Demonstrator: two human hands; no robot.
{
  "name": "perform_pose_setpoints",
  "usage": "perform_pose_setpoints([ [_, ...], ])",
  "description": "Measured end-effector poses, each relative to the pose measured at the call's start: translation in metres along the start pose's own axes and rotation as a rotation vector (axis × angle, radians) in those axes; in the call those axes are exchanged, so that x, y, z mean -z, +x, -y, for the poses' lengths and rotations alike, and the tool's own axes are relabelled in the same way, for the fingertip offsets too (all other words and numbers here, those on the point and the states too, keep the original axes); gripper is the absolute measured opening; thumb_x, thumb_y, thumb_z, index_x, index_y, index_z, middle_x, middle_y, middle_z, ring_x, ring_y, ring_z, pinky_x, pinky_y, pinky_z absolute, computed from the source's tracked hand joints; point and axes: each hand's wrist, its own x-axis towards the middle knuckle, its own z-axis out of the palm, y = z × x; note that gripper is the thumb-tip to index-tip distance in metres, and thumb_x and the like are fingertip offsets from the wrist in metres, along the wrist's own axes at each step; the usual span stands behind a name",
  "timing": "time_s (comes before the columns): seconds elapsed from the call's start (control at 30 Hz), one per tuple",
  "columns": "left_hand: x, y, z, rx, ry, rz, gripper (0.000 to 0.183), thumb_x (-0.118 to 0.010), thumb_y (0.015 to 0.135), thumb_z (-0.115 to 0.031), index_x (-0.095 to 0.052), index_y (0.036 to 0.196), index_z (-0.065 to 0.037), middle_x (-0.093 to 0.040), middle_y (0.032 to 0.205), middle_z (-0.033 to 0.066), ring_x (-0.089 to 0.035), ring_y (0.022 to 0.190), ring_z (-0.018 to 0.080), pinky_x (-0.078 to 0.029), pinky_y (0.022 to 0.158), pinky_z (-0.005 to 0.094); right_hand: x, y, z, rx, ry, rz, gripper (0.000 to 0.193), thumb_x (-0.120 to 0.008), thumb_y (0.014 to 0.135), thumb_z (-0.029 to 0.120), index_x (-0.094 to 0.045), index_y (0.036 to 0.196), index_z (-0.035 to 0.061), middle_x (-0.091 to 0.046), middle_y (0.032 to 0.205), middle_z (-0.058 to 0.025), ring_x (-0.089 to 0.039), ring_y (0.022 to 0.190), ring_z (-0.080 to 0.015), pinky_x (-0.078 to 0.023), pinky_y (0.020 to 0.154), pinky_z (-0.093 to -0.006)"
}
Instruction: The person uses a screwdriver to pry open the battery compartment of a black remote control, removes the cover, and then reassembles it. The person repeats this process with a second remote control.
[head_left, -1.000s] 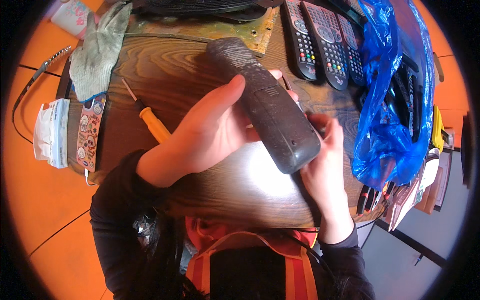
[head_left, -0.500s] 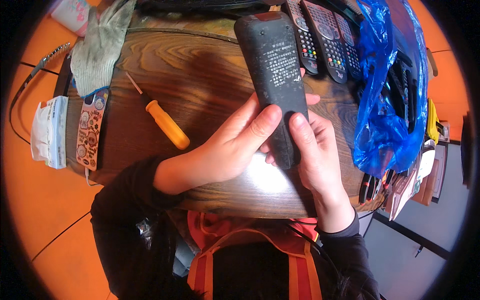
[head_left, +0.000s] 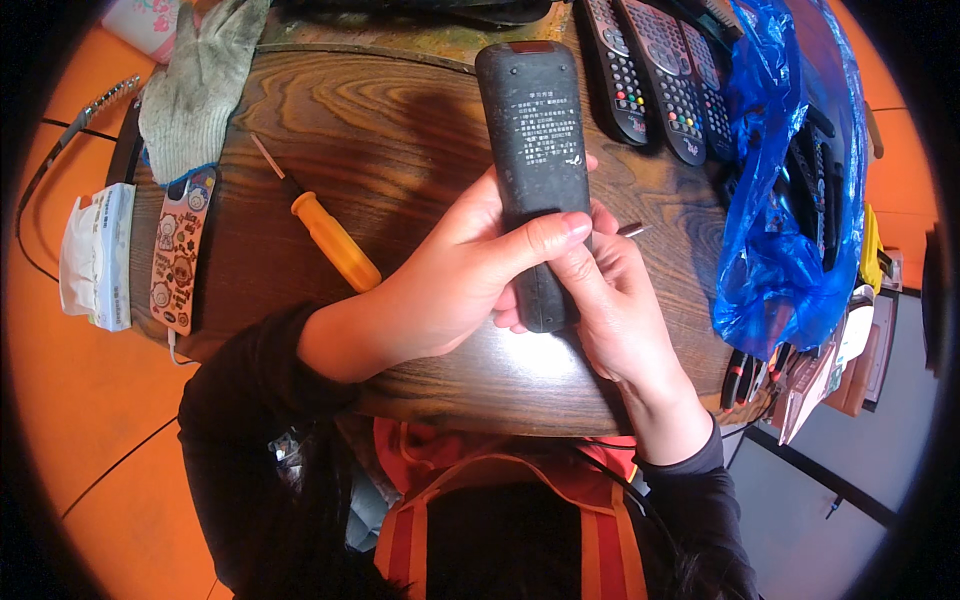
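Both hands hold a black remote control [head_left: 545, 185] over the wooden table, its printed back facing up and its dark red end pointing away from me. My left hand [head_left: 450, 265] is closed around its lower left side, thumb laid across the back. At the lower right side my right hand [head_left: 620, 305] grips it too, its thumb beside the left thumb. The fingers beneath the remote are mostly hidden. Beside the right fingers shows a small thin metal piece [head_left: 633, 229], its other end hidden by the hand. A yellow-handled screwdriver [head_left: 338, 245] lies left of my hands.
Several more remotes [head_left: 665, 90] lie at the back right, next to a blue plastic bag [head_left: 750, 260] with dark things in it. Pliers [head_left: 738, 375] sit at the right edge. On the left are a grey-white glove [head_left: 195, 95], a patterned phone case [head_left: 178, 260] and a tissue pack [head_left: 105, 260].
The remote has swung more upright and slightly left and nearer. My left thumb has slid further across its back. The thin metal piece now shows beside my right fingers.
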Motion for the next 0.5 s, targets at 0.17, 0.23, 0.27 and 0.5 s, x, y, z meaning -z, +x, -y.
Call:
perform_pose_setpoints([
  [0.17, -0.0050, -0.0023, -0.0022, -0.041, -0.018, -0.027, 0.037, -0.051, 0.086, -0.008, -0.040, 0.121, -0.002, -0.055, 0.097, 0.0087, -0.054, 0.089, 0.0131, -0.046, 0.074, 0.0249, -0.0034, -0.0015, 0.0002, 0.076, 0.047, 0.019, 0.029, -0.050, 0.091, 0.020, -0.045, 0.110, -0.0002, -0.060, 0.080, -0.0060, -0.061, 0.070, -0.0107, -0.050, 0.062, -0.0220],
  [0.23, -0.0066, -0.0041, -0.0026, -0.040, -0.027, -0.035, 0.037, -0.051, 0.086, -0.007, -0.040, 0.121, -0.001, -0.055, 0.098, 0.0089, -0.054, 0.090, 0.0142, -0.045, 0.079, 0.0271, -0.0034, -0.0019, -0.0006, 0.078, 0.052, 0.034, 0.029, -0.050, 0.091, 0.019, -0.044, 0.112, 0.0002, -0.060, 0.080, -0.0058, -0.061, 0.070, -0.0105, -0.050, 0.062, -0.0219],
  [0.27, -0.0070, -0.0043, -0.0026, -0.039, -0.032, -0.038, 0.037, -0.050, 0.086, -0.006, -0.040, 0.121, -0.001, -0.055, 0.098, 0.0090, -0.054, 0.091, 0.0147, -0.044, 0.082, 0.0282, -0.0030, -0.0017, -0.0013, 0.078, 0.053, 0.045, 0.029, -0.050, 0.091, 0.019, -0.044, 0.112, 0.0002, -0.060, 0.080, -0.0058, -0.061, 0.070, -0.0105, -0.050, 0.063, -0.0218],
  [0.5, -0.0011, -0.0003, -0.0072, -0.037, -0.044, 0.079, 0.040, -0.047, 0.089, -0.014, -0.035, 0.125, -0.004, -0.054, 0.105, 0.0119, -0.055, 0.090, 0.0154, -0.045, 0.072, 0.0251, 0.0028, -0.0027, -0.0032, 0.068, 0.079, 0.081, 0.027, -0.049, 0.090, 0.017, -0.047, 0.110, -0.0004, -0.062, 0.083, -0.0091, -0.062, 0.075, -0.0143, -0.052, 0.066, -0.0249],
])
